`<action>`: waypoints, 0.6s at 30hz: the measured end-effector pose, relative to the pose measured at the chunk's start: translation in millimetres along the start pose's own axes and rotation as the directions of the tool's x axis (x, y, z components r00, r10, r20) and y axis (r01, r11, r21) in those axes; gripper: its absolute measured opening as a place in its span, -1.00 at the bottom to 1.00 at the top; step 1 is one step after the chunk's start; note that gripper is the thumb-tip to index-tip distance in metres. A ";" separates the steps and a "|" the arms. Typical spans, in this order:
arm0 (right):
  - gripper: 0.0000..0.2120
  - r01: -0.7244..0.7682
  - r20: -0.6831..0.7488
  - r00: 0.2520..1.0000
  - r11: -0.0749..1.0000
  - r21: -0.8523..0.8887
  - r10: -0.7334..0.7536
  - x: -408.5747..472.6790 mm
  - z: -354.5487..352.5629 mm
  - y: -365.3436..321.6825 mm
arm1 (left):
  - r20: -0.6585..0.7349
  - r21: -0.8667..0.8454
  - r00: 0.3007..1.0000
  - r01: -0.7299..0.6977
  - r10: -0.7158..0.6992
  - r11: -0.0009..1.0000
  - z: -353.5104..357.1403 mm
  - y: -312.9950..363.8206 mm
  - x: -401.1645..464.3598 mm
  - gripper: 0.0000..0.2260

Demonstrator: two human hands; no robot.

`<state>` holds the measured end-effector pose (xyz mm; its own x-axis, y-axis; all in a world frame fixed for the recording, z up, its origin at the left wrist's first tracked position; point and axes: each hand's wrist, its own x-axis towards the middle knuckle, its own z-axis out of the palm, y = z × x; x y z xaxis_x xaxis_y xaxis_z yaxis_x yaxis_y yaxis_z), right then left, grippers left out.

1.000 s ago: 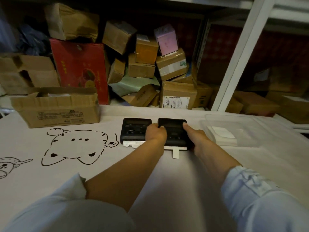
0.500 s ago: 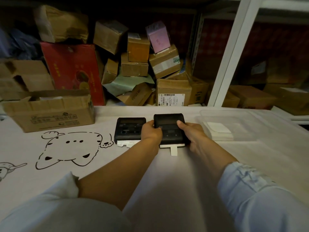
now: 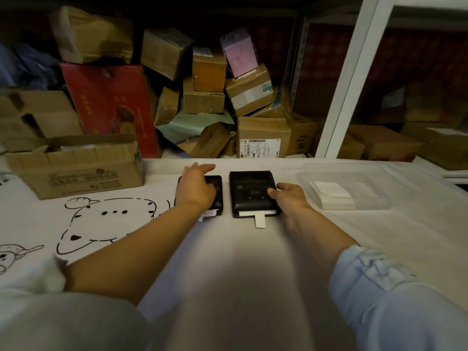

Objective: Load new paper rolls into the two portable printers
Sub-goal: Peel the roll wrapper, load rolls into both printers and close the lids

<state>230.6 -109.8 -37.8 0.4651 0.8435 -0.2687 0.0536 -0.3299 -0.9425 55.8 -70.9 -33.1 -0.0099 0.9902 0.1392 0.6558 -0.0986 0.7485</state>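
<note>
The left hand (image 3: pixel 195 190) lies flat, fingers spread, over the left printer (image 3: pixel 215 196), hiding most of it. The right printer (image 3: pixel 252 192) sits just beside it on the surface (image 3: pixel 240 262), long axis running away from the person, paper tab (image 3: pixel 260 220) pointing toward them. The right hand (image 3: pixel 291 197) touches its right edge, fingers loosely curled.

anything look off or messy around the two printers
On the table little stands out: both printers sit flat side by side. The right printer has a narrow paper tab sticking out of its front edge. Behind, the cardboard boxes are heaped at tilted angles, not stacked.
</note>
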 end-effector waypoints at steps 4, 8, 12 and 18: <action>-0.59 0.016 0.002 1.000 1.000 0.013 -0.016 -3.4 2.3 8.7 | 0.150 0.075 0.986 0.055 -0.066 0.996 -9.8 -22.4 -3.0 -0.42; -0.75 0.020 -0.069 0.997 1.000 -0.003 -0.020 -2.7 10.3 6.2 | 0.128 0.105 0.991 0.035 -0.048 0.994 -5.4 -27.3 -0.4 -0.37; -0.70 0.023 -0.075 0.997 1.000 -0.011 -0.024 1.9 9.4 5.7 | 0.139 0.158 0.989 0.026 -0.049 0.987 0.9 -27.9 8.2 -0.37; -0.65 0.026 -0.231 0.972 0.998 -0.056 -0.039 -2.7 -9.7 17.8 | 0.072 0.293 0.991 -0.126 0.110 0.948 -4.8 -22.9 -3.4 -0.50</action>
<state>238.9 -122.0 -51.9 0.6544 0.7346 -0.1790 0.1156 -0.3311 -0.9365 37.2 -72.5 -47.6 0.1164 0.9780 0.1733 0.8441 -0.1893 0.5016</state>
